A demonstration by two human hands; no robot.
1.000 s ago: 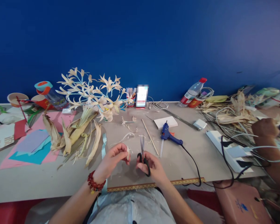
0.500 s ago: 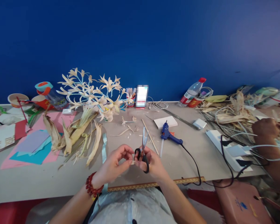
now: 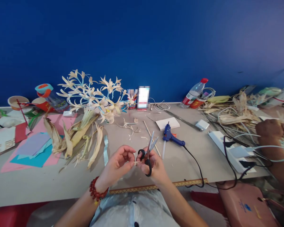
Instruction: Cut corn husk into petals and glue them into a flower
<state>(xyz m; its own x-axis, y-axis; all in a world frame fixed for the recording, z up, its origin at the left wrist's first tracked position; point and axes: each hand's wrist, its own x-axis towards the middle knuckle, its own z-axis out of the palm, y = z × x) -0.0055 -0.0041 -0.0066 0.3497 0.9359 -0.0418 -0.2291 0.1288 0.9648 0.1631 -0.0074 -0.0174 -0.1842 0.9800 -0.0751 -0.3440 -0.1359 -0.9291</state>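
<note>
My right hand (image 3: 155,166) is closed around black-handled scissors (image 3: 149,152), whose parted blades point away from me. A small pale strip (image 3: 137,162), which looks like corn husk, is pinched in my left hand (image 3: 120,163), and its free end reaches the right fingertips. Both hands are close together over the front of the table. Beyond them lie a thin pale stick (image 3: 152,138), husk scraps (image 3: 130,127) and a blue glue gun (image 3: 171,135) on its side. Husk flowers on light blue stems (image 3: 109,91) stand at the back left.
Corn husks (image 3: 96,145) and coloured paper (image 3: 30,157) lie to the left. A power strip (image 3: 229,151) with cables is on the right, near another person's hand (image 3: 269,130). A bottle (image 3: 194,93) and a lit phone (image 3: 143,97) stand by the blue wall.
The scissors have tilted to the right and their blades have spread. More of the pale strip shows between my hands. A small pale scrap now lies beside the stick.
</note>
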